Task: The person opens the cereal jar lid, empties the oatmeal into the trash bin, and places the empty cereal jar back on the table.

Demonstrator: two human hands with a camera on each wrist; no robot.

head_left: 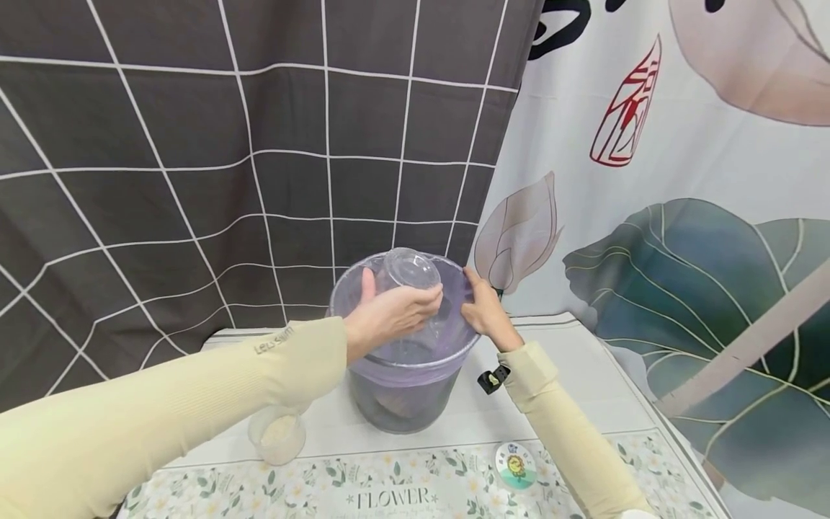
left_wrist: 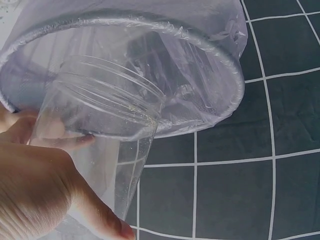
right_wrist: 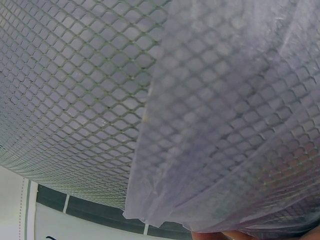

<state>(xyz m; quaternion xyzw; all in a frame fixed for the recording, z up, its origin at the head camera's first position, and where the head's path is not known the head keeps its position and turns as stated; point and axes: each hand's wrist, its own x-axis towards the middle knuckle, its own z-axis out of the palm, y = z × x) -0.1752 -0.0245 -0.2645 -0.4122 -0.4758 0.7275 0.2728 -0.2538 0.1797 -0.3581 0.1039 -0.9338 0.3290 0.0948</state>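
My left hand (head_left: 397, 314) grips a clear plastic jar (head_left: 415, 269), tipped with its base up and its threaded mouth down into the bin. In the left wrist view the jar (left_wrist: 100, 115) looks nearly bare inside, with a few pale specks near its mouth. The round mesh bin (head_left: 405, 407) stands on the table, lined with a thin purple plastic bag (right_wrist: 240, 100) folded over its rim. On the bin's right side, my right hand (head_left: 485, 310) holds the rim and the bag edge. Only its fingertips (right_wrist: 215, 235) show in the right wrist view.
A clear tub (head_left: 279, 437) with pale contents stands left of the bin, under my left forearm. A round sunflower-printed disc (head_left: 515, 465) lies on the floral mat (head_left: 376, 479) near my right forearm. Behind the table hang a dark checked curtain (head_left: 285, 187) and a leaf-printed one (head_left: 700, 274).
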